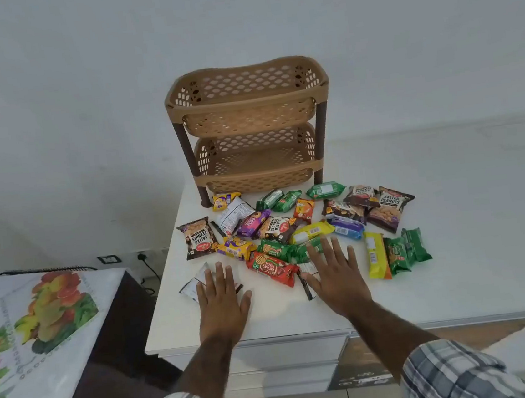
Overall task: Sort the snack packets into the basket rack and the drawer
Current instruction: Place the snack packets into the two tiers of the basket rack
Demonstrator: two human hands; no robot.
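A tan two-tier basket rack point(247, 100) with brown legs stands at the back of the white cabinet top point(456, 242); both tiers hold nothing. Several snack packets lie scattered in front of it, among them salted peanut bags point(197, 238), a red biscuit pack point(270, 268), green packs point(407, 249) and a yellow pack point(375, 254). My left hand point(221, 298) lies flat, fingers straight, over a white packet point(192, 283). My right hand point(337, 277) is flat with spread fingers, beside the red pack, over another pale packet point(307, 283). White drawer fronts point(282, 357) sit below the cabinet's front edge, closed.
To the left stands a lower dark table with a fruit-printed cloth point(25, 340). A wall socket with a black cable point(143, 256) sits behind it. A white wall rises behind the rack. The cabinet top extends far to the right.
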